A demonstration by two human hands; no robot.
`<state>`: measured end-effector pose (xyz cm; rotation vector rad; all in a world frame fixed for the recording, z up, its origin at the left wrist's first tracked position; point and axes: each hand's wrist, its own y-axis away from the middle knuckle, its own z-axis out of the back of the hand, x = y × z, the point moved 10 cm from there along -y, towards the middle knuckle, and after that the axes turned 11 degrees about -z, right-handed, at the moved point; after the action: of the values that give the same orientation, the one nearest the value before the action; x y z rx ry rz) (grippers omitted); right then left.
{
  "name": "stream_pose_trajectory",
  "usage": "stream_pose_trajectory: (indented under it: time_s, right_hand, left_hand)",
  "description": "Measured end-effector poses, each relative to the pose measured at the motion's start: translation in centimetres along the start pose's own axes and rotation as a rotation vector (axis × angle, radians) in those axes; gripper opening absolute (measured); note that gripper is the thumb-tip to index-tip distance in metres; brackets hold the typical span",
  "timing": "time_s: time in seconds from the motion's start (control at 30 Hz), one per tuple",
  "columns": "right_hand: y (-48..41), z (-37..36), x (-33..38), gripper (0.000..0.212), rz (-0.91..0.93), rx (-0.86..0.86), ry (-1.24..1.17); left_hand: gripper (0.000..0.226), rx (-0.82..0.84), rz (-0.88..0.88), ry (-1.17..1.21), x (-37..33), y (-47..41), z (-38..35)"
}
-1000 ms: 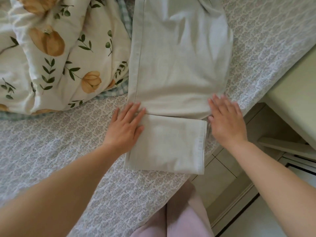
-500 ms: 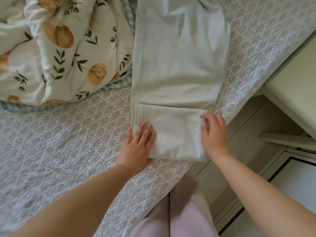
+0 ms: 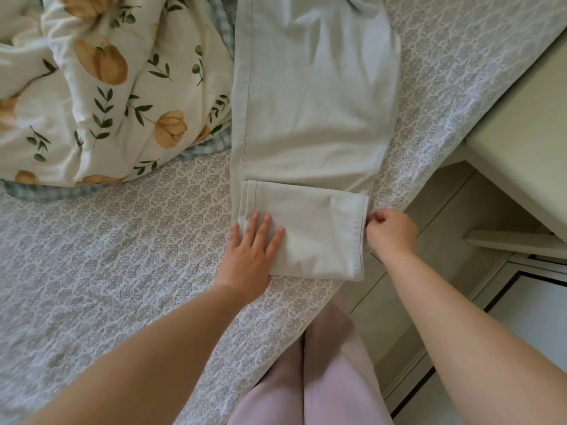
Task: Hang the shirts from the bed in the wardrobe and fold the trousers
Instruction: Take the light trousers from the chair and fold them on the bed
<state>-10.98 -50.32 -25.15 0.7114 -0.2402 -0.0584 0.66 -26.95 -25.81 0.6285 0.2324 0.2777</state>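
- Bed (image 3: 107, 256): patterned cover, and it carries everything noted below. Its near right edge runs diagonally beside a pale cabinet (image 3: 521, 118).
- Floral duvet (image 3: 107, 87): bunched at the far left of the bed, its edge touching the left side of the trousers.
- Trousers (image 3: 313, 102): pale grey-green, legs stacked one on the other, lying lengthwise from the far edge towards the near right edge of the bed. Cloth is smooth with a few soft creases. The waist end is out of view.
- Folded hem section (image 3: 313, 228): turned back once over the legs, square and flat, at the near right edge. It sits as it did a second ago, so the first fold is judged set.
- Left hand (image 3: 251, 250): a second ago flat at the fold line; now lower, fingers straight and spread, pressing the left part of the folded section.
- Right hand (image 3: 389, 231): formerly flat beside the fold; now fingers curled, pinching the right edge of the folded section. Judged: preparing a second fold. No shirts in view.
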Motion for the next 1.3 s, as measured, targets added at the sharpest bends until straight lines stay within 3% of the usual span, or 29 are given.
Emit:
stream_pose_trajectory:
  time_s: [0.2, 0.23, 0.3, 0.37, 0.4, 0.5, 0.6, 0.73, 0.8, 0.93, 1.03, 1.13, 1.2, 1.3]
  right_hand:
    - [0.2, 0.2, -0.2, 0.011, -0.043, -0.062, 0.037]
    - [0.8, 1.2, 0.6, 0.012, 0.052, -0.144, 0.006]
    - [4.0, 2.5, 3.8, 0.020, 0.467, -0.279, 0.030]
    - [7.5, 0.5, 6.0, 0.038, 0.871, -0.202, 0.247]
    - [8.4, -1.1, 5.9, 0.049, 0.973, -0.108, 0.382]
    - [8.0, -4.0, 4.1, 0.083, 0.958, 0.160, 0.656]
    - [7.0, -4.4, 3.3, 0.117, 0.947, 0.285, 0.701]
    - [7.5, -3.6, 3.1, 0.113, 1.095, 0.314, 0.761]
    - [7.9, -1.9, 3.8, 0.105, 1.148, 0.238, 0.618]
    - [5.6, 1.0, 5.8, 0.075, 0.994, 0.131, 0.315]
    - [4.5, 0.7, 7.6, 0.051, 0.925, 0.102, 0.314]
    - [2.9, 1.8, 8.5, 0.040, 0.753, 0.136, 0.069]
    - [1.1, 2.5, 8.8, 0.033, 0.548, 0.207, -0.116]
    - [-1.6, 2.2, 10.0, 0.031, 0.372, 0.252, -0.149]
  left_hand:
    - [0.087, 0.007, -0.023, -0.015, 0.2, 0.0, 0.1]
    - [0.086, 0.003, -0.024, -0.008, 0.4, 0.2, 0.0]
    - [0.081, -0.022, -0.019, 0.013, 0.8, 0.4, -0.1]
    - [0.075, -0.045, -0.011, 0.074, 1.0, 0.5, 0.0]
    - [0.072, -0.060, -0.006, 0.115, 0.9, 0.5, 0.2]
    - [0.063, -0.140, 0.019, 0.243, 1.3, 1.0, 1.9]
    - [0.048, -0.254, 0.010, 0.351, 2.9, 1.3, 5.1]
    - [0.032, -0.162, -0.016, 0.439, 5.2, 0.7, 8.1]
    - [0.028, -0.072, -0.022, 0.533, 6.1, 0.2, 8.8]
    - [0.023, 0.079, 0.001, 0.837, 8.2, -1.2, 10.0]
    - [0.019, 0.212, -0.008, 0.896, 8.6, -2.4, 10.6]
    - [0.014, 0.314, -0.024, 0.909, 9.6, -3.3, 11.9]
    - [0.023, 0.213, 0.052, 1.076, 11.7, -4.4, 13.9]
    - [0.059, -0.145, 0.280, 1.587, 15.4, -6.2, 14.6]
